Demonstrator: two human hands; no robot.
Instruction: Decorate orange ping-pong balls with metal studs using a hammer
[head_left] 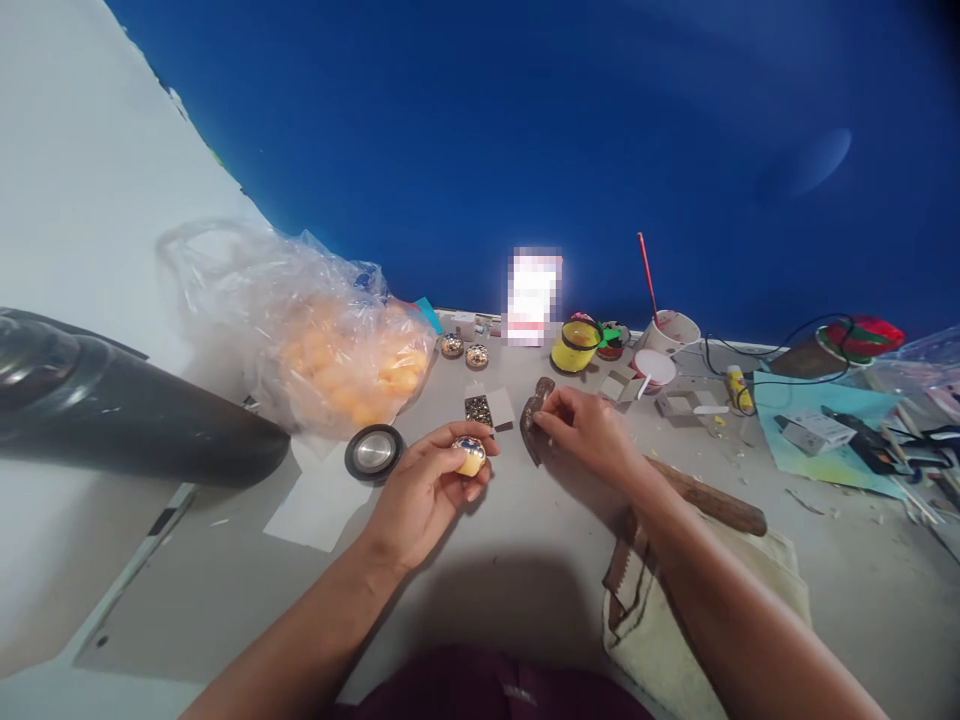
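My left hand (416,495) is closed around a small orange-yellow ball (472,463), with shiny metal studs and some blue across its top. To the right, my right hand (589,435) has thumb and forefinger pinched together over the dark head of a hammer (531,432). Whether the fingertips grip the hammer or something tiny is hidden. The hammer's wooden handle (720,502) shows beyond my right forearm. Between the hands and slightly farther back is a small open box of shiny tacks (478,409). Two studded balls (476,356) sit behind it.
A clear plastic bag of orange balls (345,350) stands at the left, near a round black-rimmed lid (373,453) and a dark cylinder (142,410). Along the back are a bright blurred screen (534,297), a yellow tape-like roll (575,347) and cups (671,332). Cloth (675,640) lies under my right forearm.
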